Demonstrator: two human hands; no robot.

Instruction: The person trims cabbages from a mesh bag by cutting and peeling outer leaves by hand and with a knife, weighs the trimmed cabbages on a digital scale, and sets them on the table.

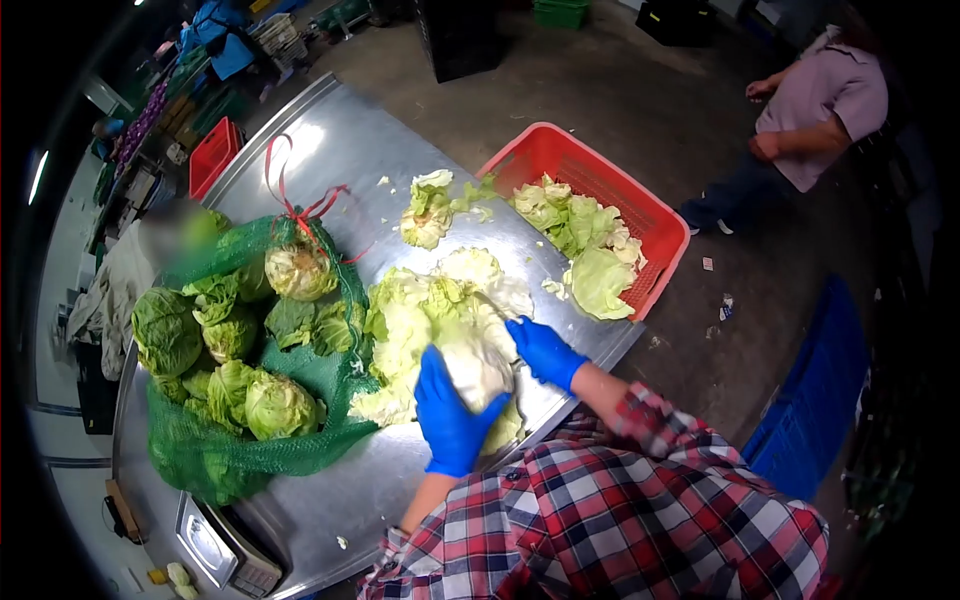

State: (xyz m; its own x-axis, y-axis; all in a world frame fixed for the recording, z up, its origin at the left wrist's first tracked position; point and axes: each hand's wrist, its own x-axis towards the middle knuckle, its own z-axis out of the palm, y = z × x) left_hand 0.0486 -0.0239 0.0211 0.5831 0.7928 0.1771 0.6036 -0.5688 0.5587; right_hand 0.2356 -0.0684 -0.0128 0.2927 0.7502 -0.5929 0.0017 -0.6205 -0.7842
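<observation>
Whitish-green cabbage head [480, 367] sits amid loose outer leaves [405, 310] on the steel bench [365, 150]. Left hand [450, 415], blue-gloved: grip spread wide against the head, thumb apart. Right hand [545, 352], likewise gloved: fingertips by its right side; cannot tell whether grip is closed. To the left, green mesh sack [325, 450] with whole cabbages [165, 330]; right, red crate [650, 225] holding leaves.

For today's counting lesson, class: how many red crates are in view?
2: the near crate, holding leaves, right of the metal table; the far crate, left of it. Others may be hidden.
</observation>
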